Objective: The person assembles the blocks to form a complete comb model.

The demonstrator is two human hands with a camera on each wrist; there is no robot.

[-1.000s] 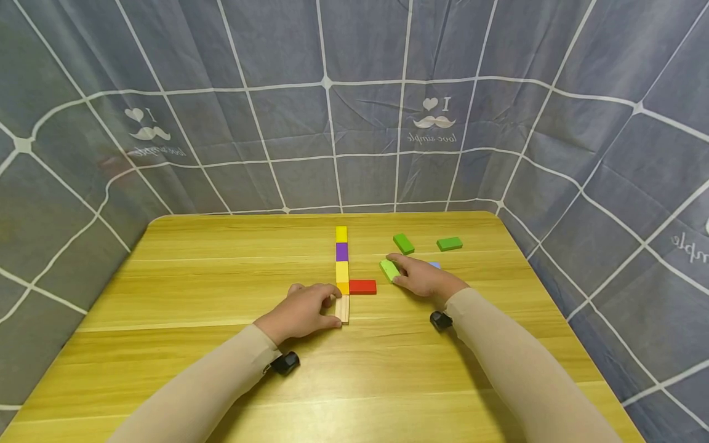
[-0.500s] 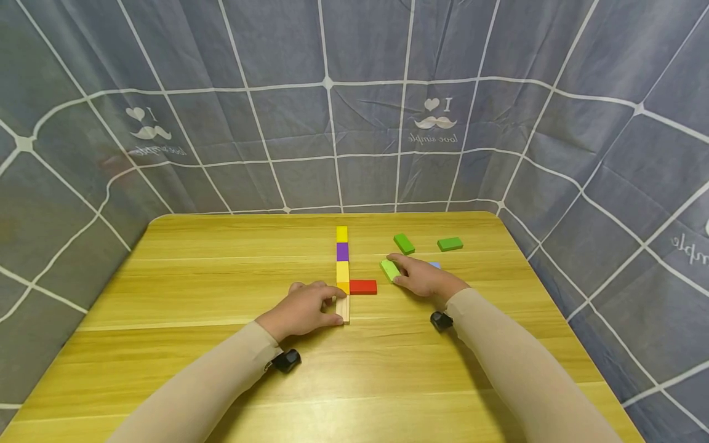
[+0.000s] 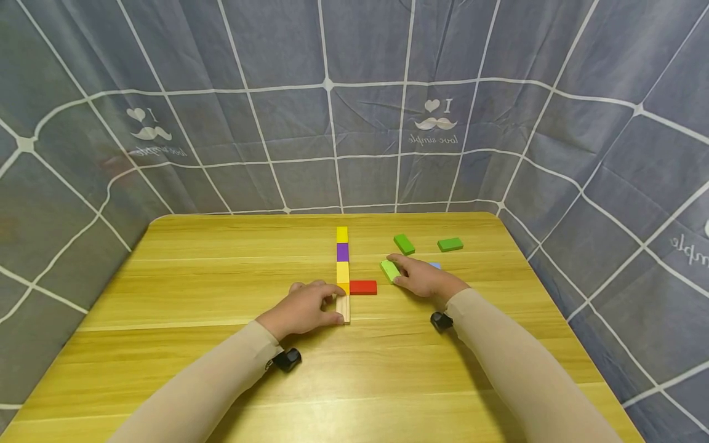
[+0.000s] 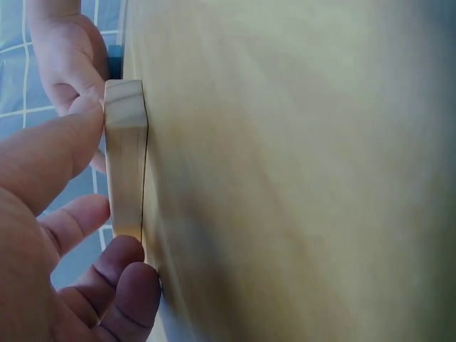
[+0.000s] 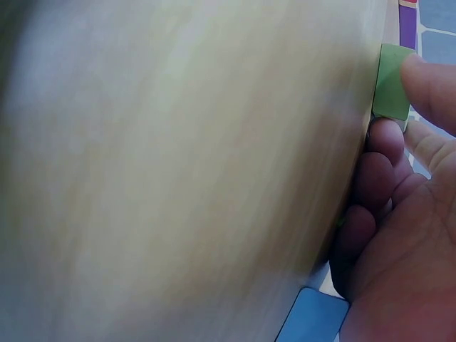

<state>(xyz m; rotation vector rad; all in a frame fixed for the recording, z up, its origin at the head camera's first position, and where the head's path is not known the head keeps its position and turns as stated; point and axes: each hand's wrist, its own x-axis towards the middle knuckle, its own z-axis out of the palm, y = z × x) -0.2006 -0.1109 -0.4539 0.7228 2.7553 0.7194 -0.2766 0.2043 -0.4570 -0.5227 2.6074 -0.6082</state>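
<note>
My left hand (image 3: 301, 309) holds a plain wooden block (image 3: 344, 307) by its ends, thumb at the near one and index finger at the far one. This block lies flat at the bottom of a straight column. Above it come an orange block (image 3: 346, 288), a pale yellow block (image 3: 343, 272), a purple block (image 3: 343, 252) and a yellow block (image 3: 342, 234). A red block (image 3: 363, 287) sticks out rightward beside the orange one. Further right, my right hand (image 3: 423, 278) pinches a light green block (image 3: 390, 271) between thumb and fingers, low on the tabletop.
Two darker green blocks lie at the back right, one slanted (image 3: 404, 244) and one nearly crosswise (image 3: 450, 245). A blue block (image 5: 313, 317) is mostly hidden behind the right hand in the head view. Grey gridded curtain (image 3: 277, 123) surrounds the wooden table (image 3: 221, 258).
The left hand's fingertips have shifted very slightly right over the plain wooden block. My right hand and the light green block have stayed in place.
</note>
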